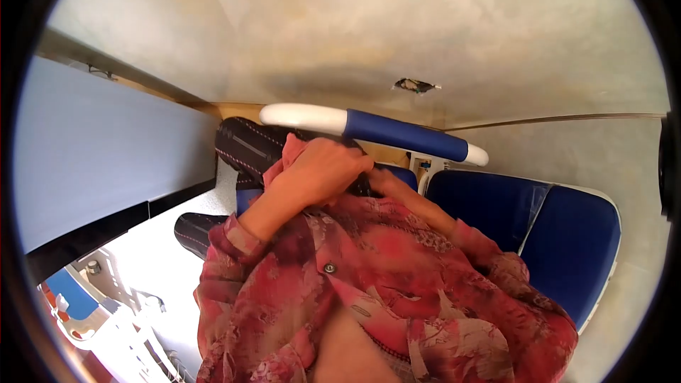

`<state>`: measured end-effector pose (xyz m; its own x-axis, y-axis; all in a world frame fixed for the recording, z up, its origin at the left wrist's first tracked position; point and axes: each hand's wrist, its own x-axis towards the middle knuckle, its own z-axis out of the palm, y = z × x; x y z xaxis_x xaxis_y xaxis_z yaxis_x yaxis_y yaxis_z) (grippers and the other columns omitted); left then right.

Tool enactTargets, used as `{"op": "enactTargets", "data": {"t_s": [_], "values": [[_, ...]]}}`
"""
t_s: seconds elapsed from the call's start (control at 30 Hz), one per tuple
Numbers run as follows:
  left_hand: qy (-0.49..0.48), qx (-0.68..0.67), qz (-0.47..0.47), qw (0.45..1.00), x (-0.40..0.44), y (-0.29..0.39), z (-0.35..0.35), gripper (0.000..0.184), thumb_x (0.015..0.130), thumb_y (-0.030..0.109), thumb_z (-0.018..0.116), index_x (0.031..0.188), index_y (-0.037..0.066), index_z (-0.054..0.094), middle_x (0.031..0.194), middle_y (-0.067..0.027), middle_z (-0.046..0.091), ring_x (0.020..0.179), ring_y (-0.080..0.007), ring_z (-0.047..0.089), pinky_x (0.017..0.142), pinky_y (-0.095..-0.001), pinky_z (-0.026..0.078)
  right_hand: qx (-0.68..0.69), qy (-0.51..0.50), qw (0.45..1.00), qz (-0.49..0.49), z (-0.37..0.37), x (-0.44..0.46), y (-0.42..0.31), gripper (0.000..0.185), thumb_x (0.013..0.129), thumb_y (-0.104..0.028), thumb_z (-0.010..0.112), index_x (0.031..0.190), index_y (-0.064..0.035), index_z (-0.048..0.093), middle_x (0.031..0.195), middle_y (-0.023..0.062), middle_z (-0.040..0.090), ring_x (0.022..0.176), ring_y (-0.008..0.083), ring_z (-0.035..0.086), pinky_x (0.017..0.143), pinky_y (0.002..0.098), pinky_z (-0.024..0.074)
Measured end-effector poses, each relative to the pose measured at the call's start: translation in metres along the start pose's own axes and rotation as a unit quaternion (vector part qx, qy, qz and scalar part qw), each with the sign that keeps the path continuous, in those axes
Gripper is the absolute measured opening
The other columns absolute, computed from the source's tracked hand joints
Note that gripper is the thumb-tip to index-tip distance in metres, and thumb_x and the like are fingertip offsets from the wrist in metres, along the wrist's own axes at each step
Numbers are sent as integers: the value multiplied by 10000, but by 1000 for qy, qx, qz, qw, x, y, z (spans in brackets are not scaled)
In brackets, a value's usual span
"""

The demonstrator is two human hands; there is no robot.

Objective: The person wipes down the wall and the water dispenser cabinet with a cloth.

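- Head view: the work sits at the lower front edge of the shirt (386, 259), worn on the person's body, with its loose cloth rising over the trousers (245, 147).
- Handling this edge well would, I judge, call for a light pinch near the hem, one hand steadying the cloth while the other makes the small finger movements.
- Slack across the front should help; a hard pull would likely crease the thin fabric or strain the button (329, 268) higher up.
- Lowering the top wrist a little would probably give the eyes a clearer line to the fingertips.
- Left hand (328, 164): fingers curled closed, seemingly gripping the shirt, whose cloth bunches out beside it.
- Right hand (386, 183): close against the left, partly covered by it; how far open it is, and what it pinches, I cannot tell.
- Both hands meet just below the armrest (406, 135), left of the blue seat's (578, 241) near corner.
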<state>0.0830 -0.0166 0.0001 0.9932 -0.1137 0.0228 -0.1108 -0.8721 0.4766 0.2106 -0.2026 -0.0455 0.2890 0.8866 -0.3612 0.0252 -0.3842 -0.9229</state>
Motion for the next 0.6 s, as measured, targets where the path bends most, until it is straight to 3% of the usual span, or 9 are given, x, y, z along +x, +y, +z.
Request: {"op": "enactTargets", "data": {"t_s": [0.07,0.13,0.27,0.37,0.47,0.53,0.57,0.6], "values": [[21,6,-10,1000,-3,-3,5,131,823,137,658,951,122,638,832,-53,668,771,-258,699,661,-381,519,-221,-132,957,-131,-10,-5,-6,312,919,-178,616,1176,-4,646,1200,184,627,1159,346,593,947,369,472],[77,19,11,997,-1,-3,9,141,806,126,663,943,126,633,842,-40,661,787,-242,699,671,-368,515,-208,-114,952,-192,-3,1,-13,328,932,-191,604,1191,8,633,1200,179,626,1129,358,599,922,376,478],[64,67,11,996,7,4,4,164,792,117,665,953,130,632,849,-30,655,802,-235,699,688,-361,514,-147,-61,915,-370,12,51,31,351,938,-211,614,1215,4,613,1160,173,631,1000,334,628,821,367,485],[65,104,-2,992,7,7,7,205,769,108,674,970,124,638,827,-26,648,811,-242,700,717,-377,519,-103,-45,947,-301,25,50,22,349,946,-196,606,1245,-15,609,1202,169,615,1058,335,603,870,367,465],[37,28,-67,997,1,8,12,231,798,90,671,1029,98,667,883,-74,682,803,-263,691,736,-391,528,-91,-48,959,-265,25,44,8,353,954,-181,598,1274,-33,605,1244,164,598,1117,336,577,918,366,444],[137,-80,-79,984,-14,11,-2,202,895,123,652,1088,68,681,922,-105,702,778,-218,683,721,-354,536,-83,-52,960,-263,25,47,3,357,960,-171,592,1294,-46,602,1272,161,587,1157,337,560,950,366,431],[135,-82,-82,984,-23,9,0,202,895,123,652,1088,68,681,922,-105,702,778,-218,683,721,-354,536,-76,-51,960,-266,24,52,4,360,962,-166,590,1304,-52,601,1286,159,581,1176,337,551,967,366,424],[154,-242,-153,946,-30,1,-1,199,947,163,626,1103,52,680,930,-100,703,777,-194,672,718,-324,532,-73,-50,959,-268,25,58,0,364,965,-161,587,1313,-58,600,1300,158,576,1196,338,542,983,366,418]]}}
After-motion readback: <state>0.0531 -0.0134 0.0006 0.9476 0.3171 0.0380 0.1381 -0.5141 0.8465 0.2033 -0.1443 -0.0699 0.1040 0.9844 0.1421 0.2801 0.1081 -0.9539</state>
